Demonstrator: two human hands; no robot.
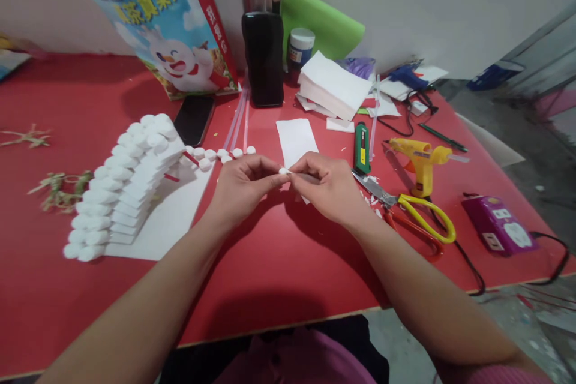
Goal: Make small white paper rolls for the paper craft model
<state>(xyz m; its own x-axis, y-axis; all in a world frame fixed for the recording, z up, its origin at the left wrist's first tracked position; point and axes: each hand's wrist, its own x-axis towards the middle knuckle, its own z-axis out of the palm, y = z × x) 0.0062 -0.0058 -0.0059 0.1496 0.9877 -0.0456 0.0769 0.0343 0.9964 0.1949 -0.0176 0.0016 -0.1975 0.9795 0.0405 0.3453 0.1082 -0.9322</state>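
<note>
Fingertip to fingertip, my left hand (249,182) and my right hand (326,185) pinch a small white roll (284,171), mostly covered by the fingers. It looks like paper, though I cannot be sure. Just behind the hands lies a white paper sheet (297,139), partly under my right hand. Left of my left hand, a stepped white model (135,186) of stacked strips and round discs rests on a white board (177,216). Several loose white discs (237,153) sit between that model and my left hand.
To the right are a green cutter (361,149), scissors (425,216), a yellow glue gun (420,159) and a purple power block (499,225) with cords. Behind stand an upright black phone (263,60), a paper stack (335,84) and a printed bag (171,24). Straw knots (63,189) lie left.
</note>
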